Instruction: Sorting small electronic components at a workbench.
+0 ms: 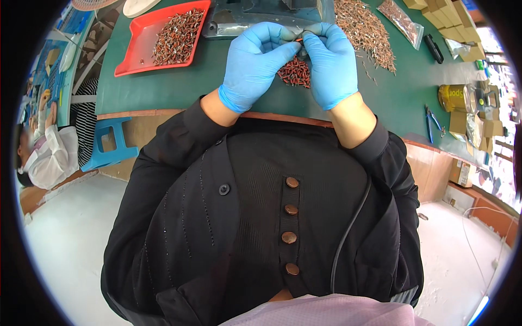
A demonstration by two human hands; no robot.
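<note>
Two blue gloves are worn. The left hand (254, 62) and the right hand (331, 62) are brought together over the green counter (179, 87), with their fingertips meeting. A tiny orange part (298, 39) is pinched in that grip, between the tips of both hands. Both hands are closed on it. The part is mostly hidden by the gloves, so its shape cannot be told.

Right under the grip, between the two wrists, a small pile (295, 72) of red-brown parts is seen on the counter. It is touched by the sides of the hands, or nearly so; that cannot be told for sure.

Just behind the grip, a grey metal tool (244, 19) is set on the counter. To the left of the grip, well apart, a red tray (136, 46) is placed, and more small parts (176, 37) are heaped in it. To the right of the grip, near the right hand, a big loose heap (364, 32) of the same kind of parts is spread out. Farther right, a clear bag (403, 20) of parts is laid, and past it brown boxes (446, 19) are stacked. Far to the right, blue-handled pliers (431, 120) are left near the counter edge.

A black top with brown buttons (290, 209) is worn below the grip.
</note>
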